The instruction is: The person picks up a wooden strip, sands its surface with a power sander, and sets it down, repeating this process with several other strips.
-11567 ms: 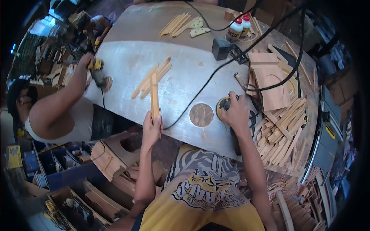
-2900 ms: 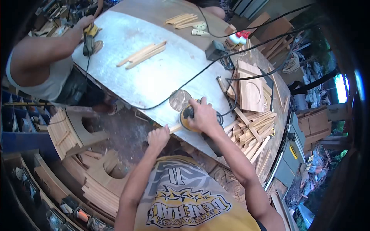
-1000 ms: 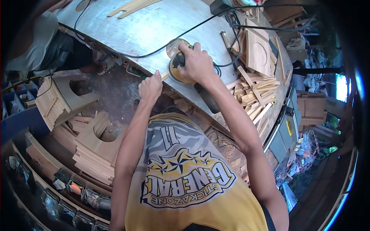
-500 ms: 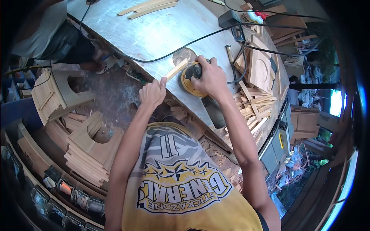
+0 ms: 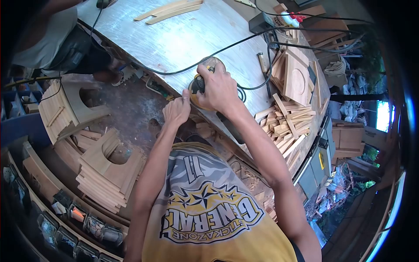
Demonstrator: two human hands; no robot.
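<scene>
The right hand point(image 5: 219, 89) is clamping down from above on a yellow-and-black sander point(image 5: 197, 84), which is sitting at the near edge of the worktop point(image 5: 183, 41). The left hand point(image 5: 176, 109) is closing its fingers just beside the sander's left side, thumb up; what it is gripping is hidden, so I cannot tell. The two hands are working near each other but apart. Past the knuckles, one round inset point(image 5: 214, 63) is showing partly behind the right hand, and one black cord point(image 5: 174, 71) is running across the worktop just beyond the sander, lying closest in the way; at least one more is looping at the right. To the right of the hands, one pale-ended tool point(image 5: 262, 62) is lying before boards with one round recess point(image 5: 297, 79), and a heap of wooden slats point(image 5: 286, 122), too many to count, is crowding that side. Farther off, at least two wooden strips point(image 5: 174, 14), one dark box point(image 5: 260, 23) and at least one red-capped bottle point(image 5: 290, 19) are resting on the worktop. At the left, one other person point(image 5: 63, 50) is standing by the edge, and two stacks of cut-out boards point(image 5: 102, 163) are lying below.
</scene>
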